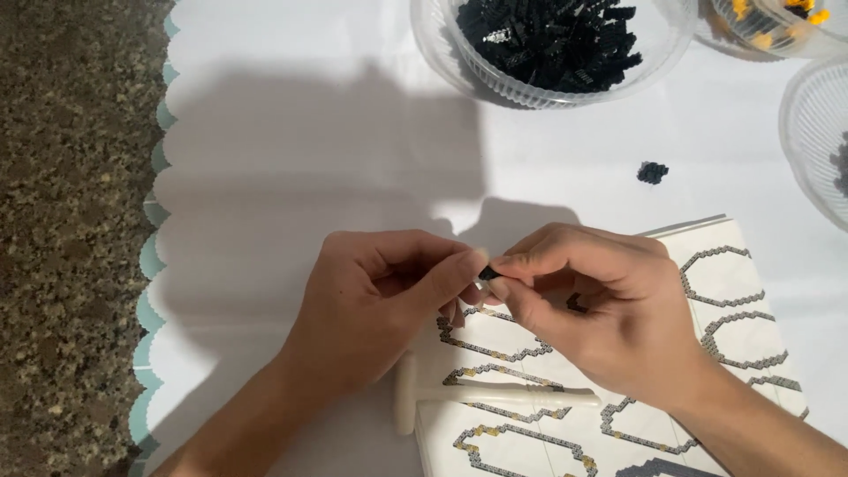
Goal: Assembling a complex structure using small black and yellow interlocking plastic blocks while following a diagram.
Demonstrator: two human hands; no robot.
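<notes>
My left hand point(375, 305) and my right hand point(609, 305) meet fingertip to fingertip over a white cloth. Between them they pinch one tiny black brick point(485, 273), mostly hidden by the fingers. Both hands hover just above a printed instruction sheet point(751, 291) with grey outline diagrams. Under my hands a cream plastic tool point(495, 395) with a long handle lies across the sheet. A small dark brick cluster point(653, 172) rests on the cloth beyond my right hand.
A clear ribbed bowl point(495, 75) full of several black bricks stands at the top. Another clear bowl point(808, 124) sits at the right edge, and a third point(751, 42) with yellow pieces at the top right. A speckled stone counter point(75, 238) lies left of the scalloped white cloth point(291, 150).
</notes>
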